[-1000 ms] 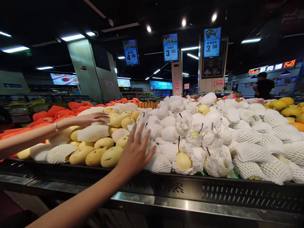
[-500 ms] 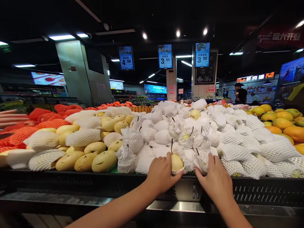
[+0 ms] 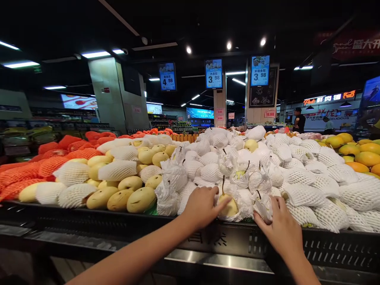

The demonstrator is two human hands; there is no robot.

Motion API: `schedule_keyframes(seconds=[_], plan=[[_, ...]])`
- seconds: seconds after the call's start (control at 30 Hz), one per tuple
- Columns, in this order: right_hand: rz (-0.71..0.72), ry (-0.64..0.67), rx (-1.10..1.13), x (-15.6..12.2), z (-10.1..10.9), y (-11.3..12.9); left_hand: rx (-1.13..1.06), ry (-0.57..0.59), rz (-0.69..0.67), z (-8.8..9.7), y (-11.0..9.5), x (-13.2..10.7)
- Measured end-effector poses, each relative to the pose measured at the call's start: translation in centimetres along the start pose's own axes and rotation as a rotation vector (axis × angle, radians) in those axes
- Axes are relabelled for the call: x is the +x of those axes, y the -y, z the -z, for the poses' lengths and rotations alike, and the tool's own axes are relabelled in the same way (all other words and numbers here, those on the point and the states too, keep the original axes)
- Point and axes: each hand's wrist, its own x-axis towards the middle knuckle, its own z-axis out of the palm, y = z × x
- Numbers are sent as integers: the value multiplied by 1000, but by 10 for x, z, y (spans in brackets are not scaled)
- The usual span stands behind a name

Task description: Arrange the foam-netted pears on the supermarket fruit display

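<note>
A yellow pear (image 3: 230, 208) with a long stem sits at the front of the display, partly bared from its white paper wrapping. My left hand (image 3: 203, 208) is on its left side, thumb stretched across the front of the pear and fingers apart from the thumb; the other fingertips are partly hidden. To the right, a paper-wrapped pear (image 3: 263, 206) with its stem sticking out lies between the thumb and fingers of my right hand (image 3: 282, 227). Both pears rest among many white-wrapped pears (image 3: 209, 172).
A black perforated rim (image 3: 97, 221) edges the display. Yellow melon-like fruit (image 3: 141, 199) lies left, red-netted fruit (image 3: 26, 174) beyond it. Foam-netted fruit (image 3: 308, 196) and mangoes (image 3: 368, 158) are on the right. A person (image 3: 299, 120) stands in the background.
My left thumb has moved up from below the bare pear onto its front. The right hand keeps its place at the wrapped pear. The view has turned slightly left.
</note>
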Motion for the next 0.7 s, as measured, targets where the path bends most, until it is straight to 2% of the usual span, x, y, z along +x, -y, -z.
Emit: schedule_keyframes(seconds=[0.1, 0.2, 0.4, 0.7], plan=[[30, -42, -45, -4, 0, 5, 27, -123, 74, 13, 20, 27], [34, -61, -64, -3, 2, 7, 97, -175, 51, 11, 35, 54], [24, -75, -87, -2, 2, 8, 202, -97, -21, -7, 42, 87], [39, -66, -62, -3, -2, 4, 230, 115, -201, 11, 61, 122]])
